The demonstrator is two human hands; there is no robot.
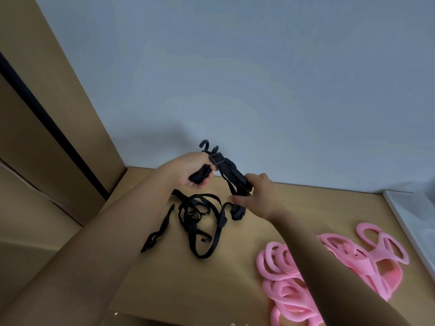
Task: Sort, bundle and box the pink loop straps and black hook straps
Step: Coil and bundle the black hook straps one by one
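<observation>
Nearest the viewer, at the table's (153,290) right front, the pink loop straps (379,254) lie in a loose overlapping heap, partly covered by the right forearm. They look like soft, light foam, likely to flex and spring when gathered, so they are best taken through several loops at once. At mid-table, the loose black hook straps (200,209) form a tangle of thin webbing and curved hooks, with one separate strap just to its left. These should be limp and light, but the hooks will probably snag neighbouring bands, and lifting by a hook or buckle seems the surest hold. Beyond them, raised above the table, a gathered black bundle (231,171) spans both hands. The left hand (193,170) has its fingers curled round one end, hooks protruding above the fist. The right hand (256,196) grips the other end, with a hooked end dangling beneath it. At the right edge stands a white-rimmed object (409,220), possibly the box, though too little shows to be certain. A cardboard panel (47,137) bounds the left side, and a pale wall (259,78) closes the background.
</observation>
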